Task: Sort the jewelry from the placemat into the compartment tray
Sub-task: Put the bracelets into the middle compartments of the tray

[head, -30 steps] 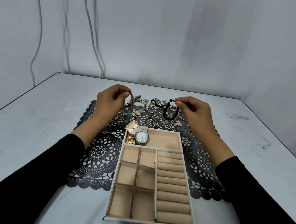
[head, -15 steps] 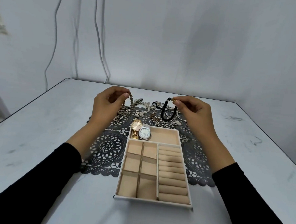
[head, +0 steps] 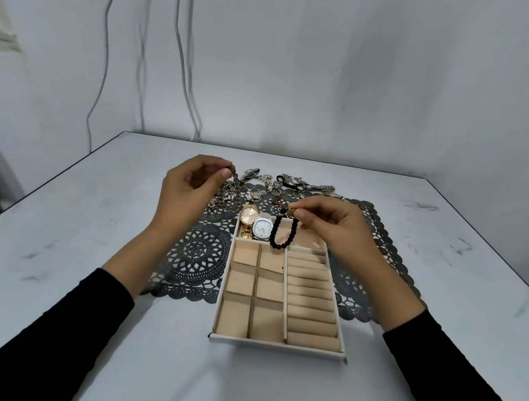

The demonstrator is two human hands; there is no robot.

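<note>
At lower centre, the compartment tray (head: 276, 346) has bare square cells and ring rolls. Only its far compartment holds anything: a gold watch (head: 248, 220) and a silver watch (head: 262, 228). Over that compartment the right hand (head: 332, 227) pinches a dark beaded bracelet (head: 281, 237), which hangs down. At centre left, the left hand (head: 187, 195) pinches a chain (head: 234, 190) above the placemat (head: 198, 255). Beyond, a jewelry pile (head: 289, 183) lies unsorted, so the task looks barely begun.

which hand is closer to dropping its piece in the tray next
Right. The right hand pinches the bead bracelet, hanging over the tray beside the watches; the left hand holds its chain over the placemat.
</note>
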